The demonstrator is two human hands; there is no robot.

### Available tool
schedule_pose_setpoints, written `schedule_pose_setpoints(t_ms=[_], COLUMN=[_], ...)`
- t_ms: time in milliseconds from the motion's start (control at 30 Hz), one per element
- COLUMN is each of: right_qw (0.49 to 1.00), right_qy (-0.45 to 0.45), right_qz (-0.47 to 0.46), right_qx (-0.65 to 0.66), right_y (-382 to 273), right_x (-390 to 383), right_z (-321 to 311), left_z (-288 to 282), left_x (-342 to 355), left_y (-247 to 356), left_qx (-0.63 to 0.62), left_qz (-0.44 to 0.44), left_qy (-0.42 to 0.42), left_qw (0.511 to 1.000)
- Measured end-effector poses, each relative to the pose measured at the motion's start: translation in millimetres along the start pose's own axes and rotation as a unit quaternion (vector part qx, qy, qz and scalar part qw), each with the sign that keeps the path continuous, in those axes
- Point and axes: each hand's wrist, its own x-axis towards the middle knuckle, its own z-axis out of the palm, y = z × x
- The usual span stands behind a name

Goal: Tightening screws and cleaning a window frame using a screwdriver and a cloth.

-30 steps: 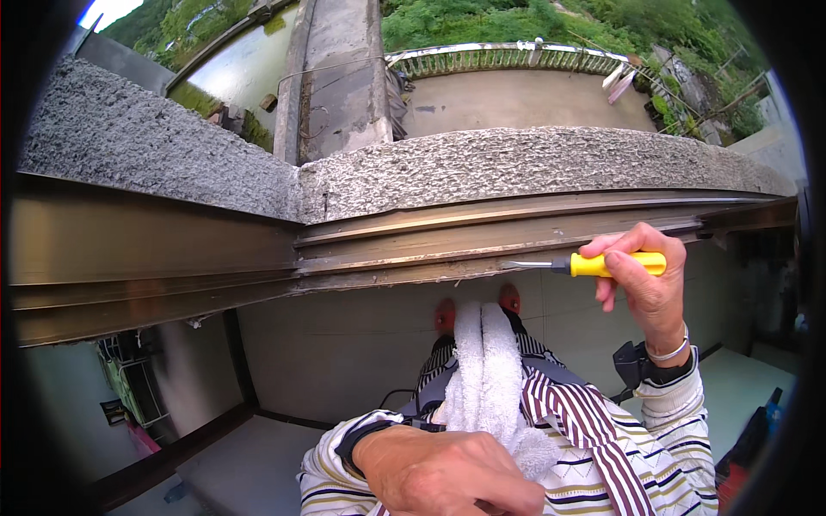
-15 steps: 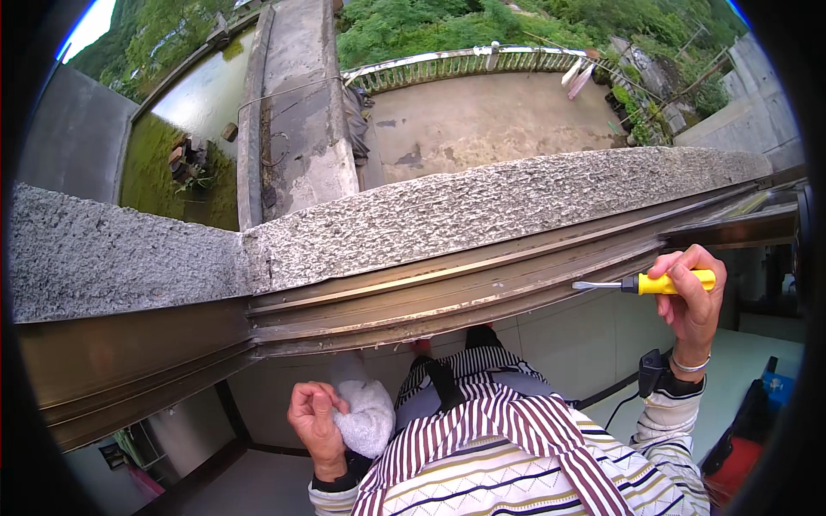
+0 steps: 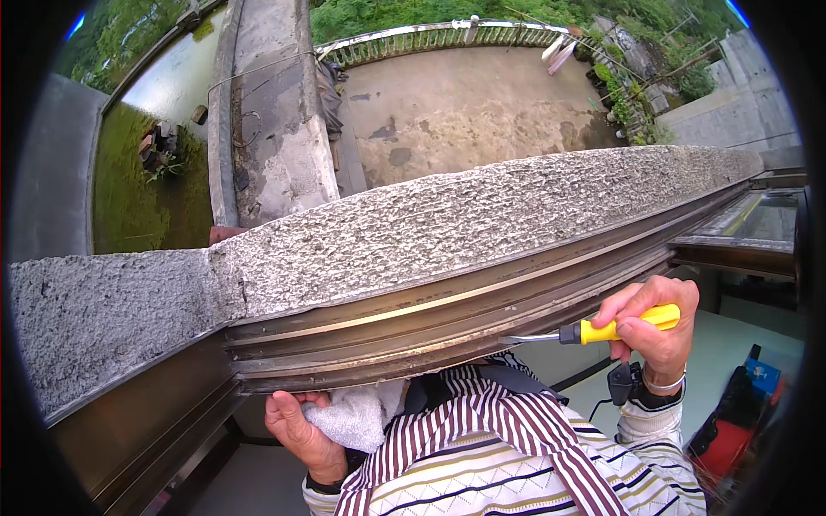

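Observation:
In my right hand (image 3: 656,331) is a flat-bladed screwdriver (image 3: 632,325) with a yellow handle, its fingers wrapped round the grip. The metal shaft points left, and its tip is at the inner edge of the brown metal window track (image 3: 447,320). My left hand (image 3: 301,434) is closed on a white towel (image 3: 357,419), just below the track's lower edge. Some of the left fingertips rest at that edge. Long grooves run along the track, with pale grime along its inner rails.
Beyond the track lies a rough concrete ledge (image 3: 482,206). Outside are a terrace with a white balustrade (image 3: 404,49) and a greenish pool (image 3: 129,202). A sliding window frame (image 3: 740,245) stands at the right. A red and black bag (image 3: 731,421) is at the lower right.
The screwdriver has moved left and down, bringing its tip to the track's inner edge. My left hand has shifted slightly left with the towel, and the view has tilted closer to the track.

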Motion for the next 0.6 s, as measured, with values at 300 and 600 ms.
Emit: schedule_pose_setpoints(t_ms=[300,600], right_qw=[0.995,0.983], right_qy=[-0.011,0.105], right_qz=[0.033,-0.143], right_qx=[0.096,-0.052], right_y=[17.3,-1.1], right_x=[-10.7,-40.1], right_z=[53.7,-19.5], left_z=[-5.2,-17.8], left_x=[5.6,12.2], left_y=[4.6,2.9], left_qx=[0.018,-0.028], left_qz=[-0.011,-0.043], left_qy=[-0.033,-0.076], left_qw=[0.999,0.996])
